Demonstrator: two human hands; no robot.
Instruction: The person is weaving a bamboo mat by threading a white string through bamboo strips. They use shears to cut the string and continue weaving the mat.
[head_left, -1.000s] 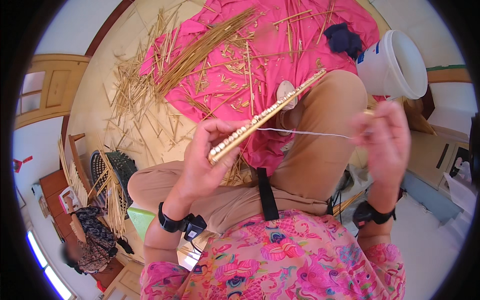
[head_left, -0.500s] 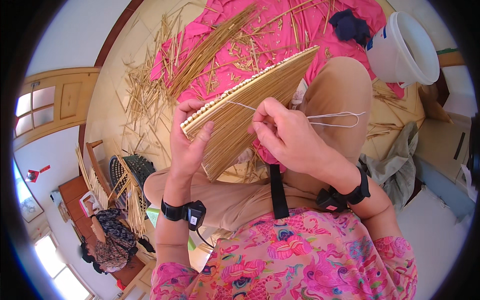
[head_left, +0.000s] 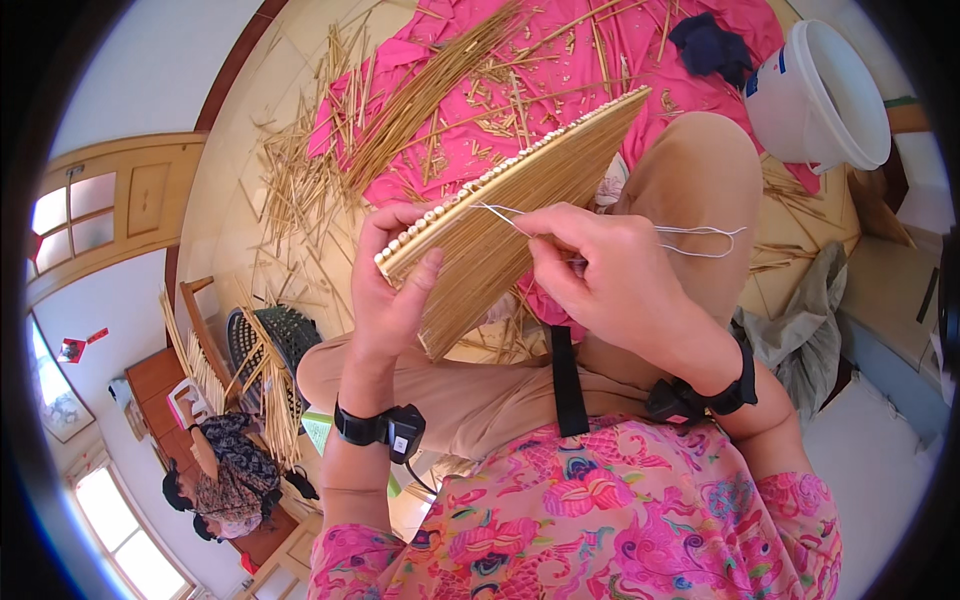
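Note:
A panel of straw stalks (head_left: 520, 215), laid side by side with pale cut ends along its upper edge, slants above my lap. My left hand (head_left: 392, 285) grips its lower left end, thumb on the near face and fingers behind. My right hand (head_left: 610, 260) pinches a white thread (head_left: 700, 240) in front of the panel. From the pinch, two strands run to a spot just below the panel's rim, and a loop trails off to the right over my knee. Whether a needle is between the fingertips is hidden.
Loose stalks (head_left: 430, 110) and clippings lie on a pink cloth (head_left: 400, 180) ahead. A white bucket (head_left: 815, 95) and dark cloth (head_left: 712, 48) are at far right. On the left stand a dark green basket (head_left: 270, 350) with stalks and, farther off, another person (head_left: 235, 465).
My right hand has turned and shifted slightly right, with its fingertips nearer the panel's rim. Two strands now show between rim and fingers where one showed before.

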